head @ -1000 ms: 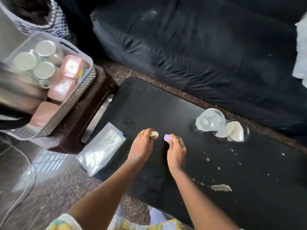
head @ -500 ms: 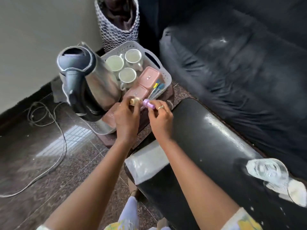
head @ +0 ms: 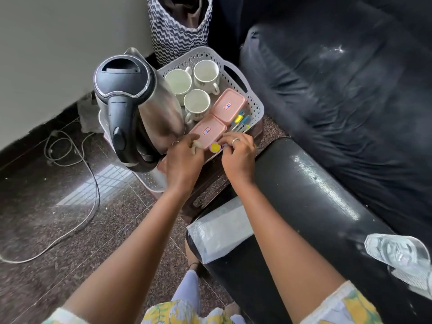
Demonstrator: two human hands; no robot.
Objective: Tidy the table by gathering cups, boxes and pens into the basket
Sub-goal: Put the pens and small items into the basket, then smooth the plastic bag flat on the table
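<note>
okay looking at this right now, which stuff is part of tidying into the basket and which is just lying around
Part of the job: basket, three cups, two pink boxes, pens, glass on the black table.

Lying about: kettle, cable, plastic bag, sofa.

basket (head: pixel 253 106) is my landmark. in it: three cups (head: pixel 197 104) at the far end, two boxes (head: pixel 228 105) right of them, pens (head: pixel 242 121) along its right wall, kettle (head: pixel 134 113) on its left side. patterned bin (head: pixel 180 31) behind it. table (head: pixel 315 206) to its near right, plastic packet (head: pixel 221 232) on the table's near-left end. both my hands (head: pixel 182 160) sit over the basket's near edge.
</note>
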